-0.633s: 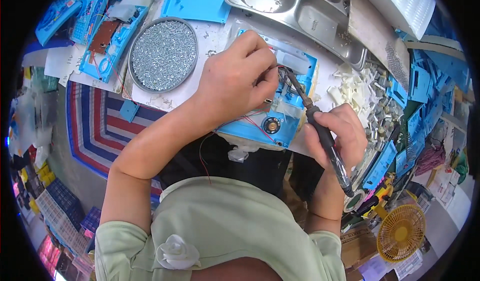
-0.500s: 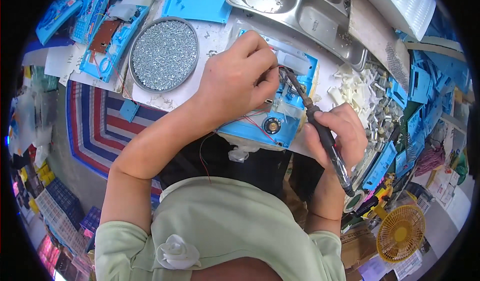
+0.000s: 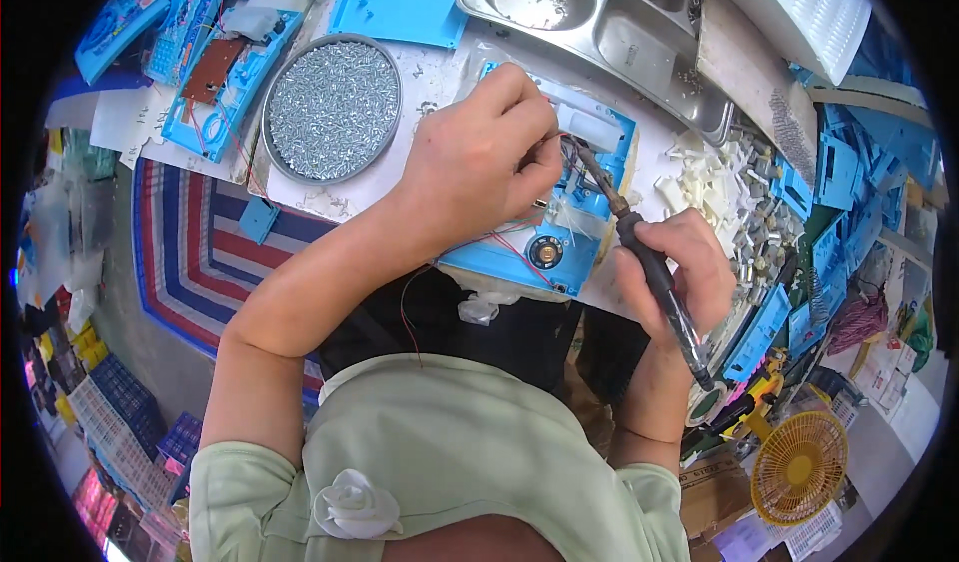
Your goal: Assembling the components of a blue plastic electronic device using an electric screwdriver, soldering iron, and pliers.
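Note:
My right hand point(image 3: 699, 272) grips a soldering iron point(image 3: 649, 252) with a black handle. Its tip points up and left, close to the fingertips of my left hand point(image 3: 484, 152). Those fingers are closed in a pinch on what looks like a thin wire point(image 3: 561, 134), mostly hidden by the fingers. Both hands work over an open light-blue plastic casing point(image 3: 496, 256), partly covered by my left hand. A small round speaker point(image 3: 545, 252) sits in its near part, with thin red wires point(image 3: 517, 253) beside it.
Left of my hand stands a round dish of small metal screws point(image 3: 332, 110). Beyond the casing lies a steel compartment tray point(image 3: 597, 22). White plastic pieces point(image 3: 707, 177) are heaped to the right. More blue casings point(image 3: 240, 82) lie far left; a yellow fan point(image 3: 799, 467) stands lower right.
A dark object has come into view at the top right edge. The iron and both hands keep nearly the same place, with the whole picture shifted slightly.

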The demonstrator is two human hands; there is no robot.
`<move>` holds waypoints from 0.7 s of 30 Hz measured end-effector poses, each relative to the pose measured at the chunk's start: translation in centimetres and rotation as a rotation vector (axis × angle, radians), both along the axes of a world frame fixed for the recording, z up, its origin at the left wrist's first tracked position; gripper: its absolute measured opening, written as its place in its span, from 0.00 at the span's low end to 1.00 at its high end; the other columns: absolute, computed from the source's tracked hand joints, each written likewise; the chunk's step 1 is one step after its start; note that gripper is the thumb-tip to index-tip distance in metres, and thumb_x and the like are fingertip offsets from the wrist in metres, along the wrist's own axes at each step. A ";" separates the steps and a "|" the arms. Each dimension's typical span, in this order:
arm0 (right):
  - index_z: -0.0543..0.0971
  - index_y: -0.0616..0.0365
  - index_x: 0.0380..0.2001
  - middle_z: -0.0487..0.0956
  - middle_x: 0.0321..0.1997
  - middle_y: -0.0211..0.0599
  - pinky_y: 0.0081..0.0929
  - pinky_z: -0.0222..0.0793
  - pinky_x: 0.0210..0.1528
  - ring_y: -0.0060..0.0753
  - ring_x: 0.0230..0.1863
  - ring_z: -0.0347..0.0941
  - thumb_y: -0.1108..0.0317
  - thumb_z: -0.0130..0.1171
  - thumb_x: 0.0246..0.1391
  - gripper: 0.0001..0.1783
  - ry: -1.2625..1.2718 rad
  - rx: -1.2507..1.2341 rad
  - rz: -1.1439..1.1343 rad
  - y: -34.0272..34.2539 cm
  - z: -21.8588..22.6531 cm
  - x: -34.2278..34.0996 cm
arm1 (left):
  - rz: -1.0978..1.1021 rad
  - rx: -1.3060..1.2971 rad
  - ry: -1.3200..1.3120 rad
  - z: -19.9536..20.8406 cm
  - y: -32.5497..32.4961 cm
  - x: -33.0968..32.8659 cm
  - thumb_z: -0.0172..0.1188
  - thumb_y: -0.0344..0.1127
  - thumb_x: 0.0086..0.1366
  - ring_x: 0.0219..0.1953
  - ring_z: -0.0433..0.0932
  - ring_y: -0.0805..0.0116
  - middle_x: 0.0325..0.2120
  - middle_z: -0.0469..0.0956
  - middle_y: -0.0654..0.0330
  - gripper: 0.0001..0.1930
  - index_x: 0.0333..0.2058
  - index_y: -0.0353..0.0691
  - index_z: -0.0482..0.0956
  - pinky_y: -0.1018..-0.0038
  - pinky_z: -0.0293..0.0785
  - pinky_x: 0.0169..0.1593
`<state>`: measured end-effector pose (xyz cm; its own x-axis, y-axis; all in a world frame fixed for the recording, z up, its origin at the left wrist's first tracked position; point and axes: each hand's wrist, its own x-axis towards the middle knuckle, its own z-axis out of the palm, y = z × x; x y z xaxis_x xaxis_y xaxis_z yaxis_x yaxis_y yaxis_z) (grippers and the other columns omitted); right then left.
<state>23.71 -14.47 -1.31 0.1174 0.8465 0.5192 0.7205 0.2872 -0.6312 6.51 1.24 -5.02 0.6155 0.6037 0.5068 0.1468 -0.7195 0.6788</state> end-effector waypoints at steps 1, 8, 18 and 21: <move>0.81 0.60 0.40 0.79 0.23 0.36 0.29 0.65 0.25 0.35 0.22 0.71 0.77 0.76 0.42 0.20 -0.013 -0.007 0.006 -0.1 0.1 0.0 | 0.001 -0.007 0.001 0.0 0.0 0.0 0.68 0.24 0.56 0.25 0.79 0.67 0.29 0.73 0.58 0.05 0.30 0.35 0.79 0.72 0.77 0.28; 0.81 0.60 0.40 0.78 0.22 0.36 0.28 0.65 0.25 0.35 0.21 0.70 0.78 0.76 0.41 0.20 0.004 0.000 0.012 -0.8 0.0 0.0 | -0.001 -0.025 0.015 -0.1 -0.1 0.0 0.68 0.25 0.57 0.25 0.79 0.67 0.29 0.73 0.58 0.05 0.30 0.35 0.79 0.72 0.77 0.28; 0.81 0.61 0.40 0.77 0.22 0.37 0.28 0.65 0.25 0.36 0.21 0.70 0.78 0.76 0.40 0.21 -0.007 0.020 0.006 -0.9 0.0 0.1 | 0.002 -0.014 0.015 0.0 0.0 0.0 0.68 0.25 0.57 0.25 0.77 0.66 0.28 0.73 0.58 0.06 0.30 0.36 0.78 0.71 0.76 0.28; 0.81 0.61 0.40 0.77 0.22 0.37 0.28 0.65 0.25 0.36 0.21 0.70 0.78 0.76 0.40 0.20 0.005 0.018 0.000 -1.0 -0.1 0.1 | -0.005 0.001 0.008 0.1 0.0 0.0 0.68 0.25 0.56 0.25 0.77 0.66 0.28 0.73 0.58 0.06 0.30 0.35 0.78 0.71 0.75 0.28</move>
<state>23.80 -15.46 -1.40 0.1201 0.8371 0.5338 0.7173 0.2985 -0.6295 6.50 1.26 -4.93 0.6223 0.5999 0.5028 0.1487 -0.7212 0.6766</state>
